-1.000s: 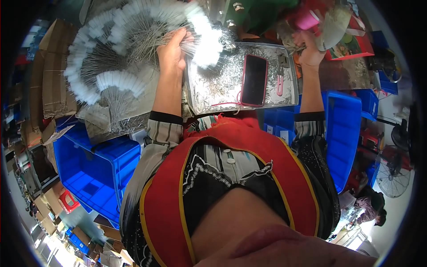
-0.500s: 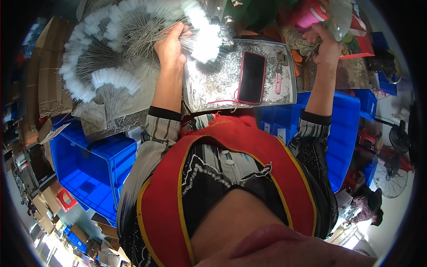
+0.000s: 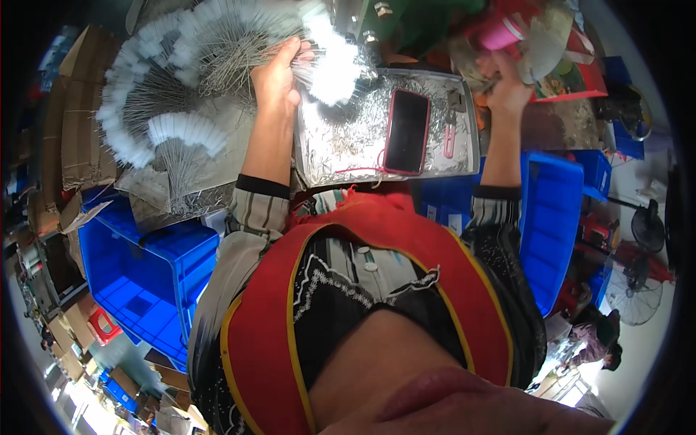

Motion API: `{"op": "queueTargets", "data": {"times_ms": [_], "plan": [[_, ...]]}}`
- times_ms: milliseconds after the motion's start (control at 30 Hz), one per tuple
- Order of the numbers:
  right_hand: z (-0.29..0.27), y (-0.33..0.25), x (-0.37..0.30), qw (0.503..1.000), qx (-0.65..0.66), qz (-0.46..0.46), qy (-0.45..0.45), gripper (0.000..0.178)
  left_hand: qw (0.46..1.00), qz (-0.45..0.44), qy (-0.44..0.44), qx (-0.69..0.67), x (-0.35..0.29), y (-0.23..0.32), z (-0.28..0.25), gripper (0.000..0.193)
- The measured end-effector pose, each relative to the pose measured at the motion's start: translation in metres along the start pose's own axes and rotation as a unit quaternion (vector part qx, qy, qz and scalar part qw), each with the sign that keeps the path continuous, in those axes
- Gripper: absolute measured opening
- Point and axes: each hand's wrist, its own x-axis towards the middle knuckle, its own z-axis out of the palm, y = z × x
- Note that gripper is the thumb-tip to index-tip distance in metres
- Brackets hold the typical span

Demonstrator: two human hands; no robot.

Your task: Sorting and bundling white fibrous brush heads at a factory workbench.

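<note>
My left hand (image 3: pixel 277 81) is closed round the wire stems of a bundle of small white-bristled brushes (image 3: pixel 330 69), whose bright heads point right over the tray. More such wire-stemmed brushes (image 3: pixel 134 101) lie fanned out in layers to its left. Past the tray's right side, my right hand (image 3: pixel 510 90) has its fingers curled in. What they hold is blurred and cannot be made out. Close to those fingers are a pink cylinder (image 3: pixel 500 32) and a pale see-through sheet or bag (image 3: pixel 549 43).
Between my arms, a shallow white tray (image 3: pixel 348 163) strewn with short wire bits holds a phone (image 3: pixel 407 132) and a pink-handled cutter (image 3: pixel 449 138). Blue bins stand at the left (image 3: pixel 138 290) and right (image 3: pixel 554 225). A cardboard box (image 3: pixel 87 109) borders the brushes.
My right hand has shifted left and slightly down, nearer the tray. My left hand stays on the brush bundle, almost unmoved.
</note>
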Motion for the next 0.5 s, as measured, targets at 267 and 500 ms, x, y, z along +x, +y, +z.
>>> {"op": "queueTargets", "data": {"times_ms": [267,500], "plan": [[0.01,-0.052,0.018,0.988,-0.092,0.121,-0.038,0.02,0.999,0.011,0.031,0.005,-0.003,-0.001,-0.003,0.018],[0.006,-0.06,0.03,0.979,-0.104,0.167,-0.053,0.022,0.999,0.027,0.045,0.011,-0.006,0.001,0.002,0.012]]}}
